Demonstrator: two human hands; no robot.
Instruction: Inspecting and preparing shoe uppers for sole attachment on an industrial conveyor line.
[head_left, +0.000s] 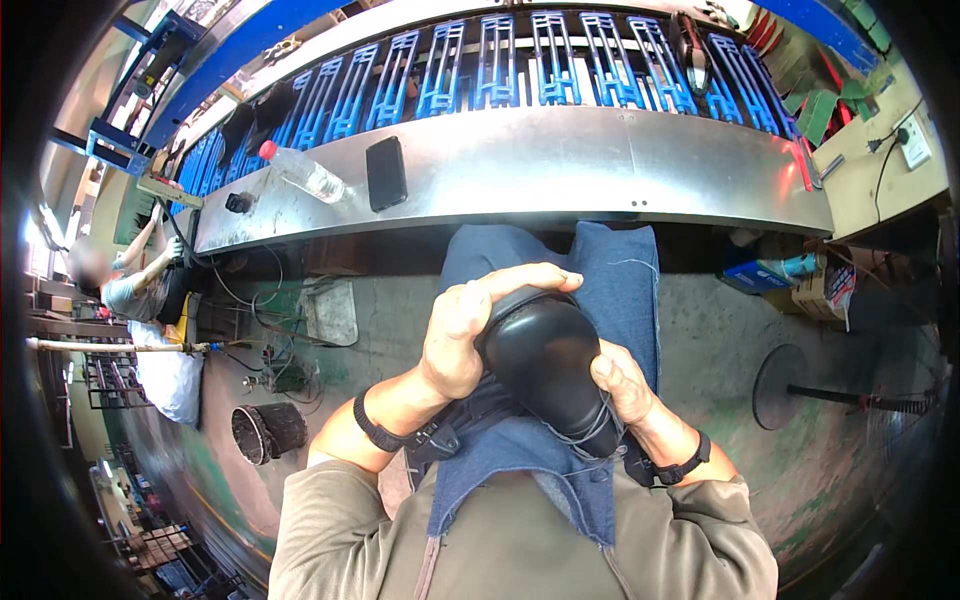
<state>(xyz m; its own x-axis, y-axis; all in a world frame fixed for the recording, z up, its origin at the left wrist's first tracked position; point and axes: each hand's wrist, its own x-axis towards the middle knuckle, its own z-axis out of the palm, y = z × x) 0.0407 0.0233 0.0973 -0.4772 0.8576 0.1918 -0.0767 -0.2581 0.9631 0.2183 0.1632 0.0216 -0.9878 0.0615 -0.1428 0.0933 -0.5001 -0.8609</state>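
Two hands, the left hand (462,325) and the right hand (622,384), grasp one black shoe-shaped piece (540,352) above the lap. Its visible surface looks smooth and whole, so the shaping appears done; a grey cord (585,441) lies slack around its narrow near end, so fastening seems left over, though the underside is hidden.

Nearest, both forearms angle inward, one on either side of the piece, with bent wrists. Right of it, the right thumb presses its edge; those fingers go beneath, their grip hidden. Left of it, the left palm cups the broad end, one finger stretched along the far rim, the others mostly out of sight.

Just beyond the piece, a denim apron (615,290) covers the knees. Farther beyond it stands a metal bench (520,165), bearing a phone (387,173) and a bottle (303,172); farthest, blue racks (497,62).
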